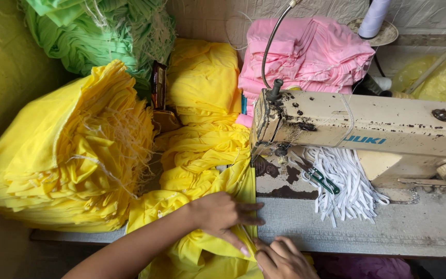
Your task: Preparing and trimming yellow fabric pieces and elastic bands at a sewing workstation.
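Observation:
My left hand (224, 213) lies flat on a yellow fabric piece (233, 181), fingers spread, pressing it to the machine bed near the needle end of an old cream sewing machine (367, 126). At the table's front edge my right hand (282, 258) pinches the same yellow fabric where it hangs toward my lap. The cloth runs from my hands up under the machine head.
A big stack of yellow cut pieces (68, 160) lies left, more yellow fabric (202, 93) behind, green fabric (104, 31) at top left, pink fabric (305, 51) behind the machine. White elastic strips (347, 181) and green-handled snips (322, 179) rest on the bed.

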